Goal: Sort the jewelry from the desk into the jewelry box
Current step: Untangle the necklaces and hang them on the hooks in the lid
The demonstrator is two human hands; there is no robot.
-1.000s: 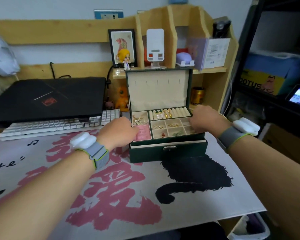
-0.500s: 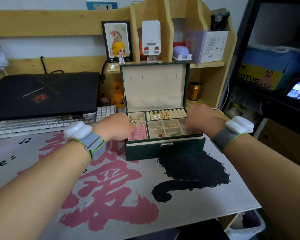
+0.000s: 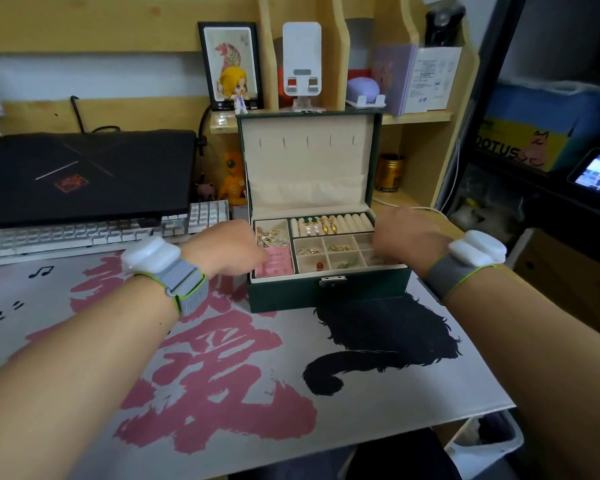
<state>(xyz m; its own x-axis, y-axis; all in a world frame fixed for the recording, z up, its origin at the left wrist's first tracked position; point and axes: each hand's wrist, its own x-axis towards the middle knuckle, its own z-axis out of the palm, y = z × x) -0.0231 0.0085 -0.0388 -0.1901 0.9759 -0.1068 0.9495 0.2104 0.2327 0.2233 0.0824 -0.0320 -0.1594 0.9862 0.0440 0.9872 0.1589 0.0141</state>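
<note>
Not much you can actually read here. The yellow-and-blue box (image 3: 537, 140) on the dark shelf at the right edge of the frame shows "OTUS" in black next to a cat drawing, with the first letter cut off. The desk mat (image 3: 222, 358) has a black music note and handwritten letters "te" at far left, plus a big pink brush character. The white carton (image 3: 433, 77) at upper right has print too small to read.

Both hands (image 3: 404, 237) — now nearer over the jewelry box (image 3: 326, 292) tray.
</note>
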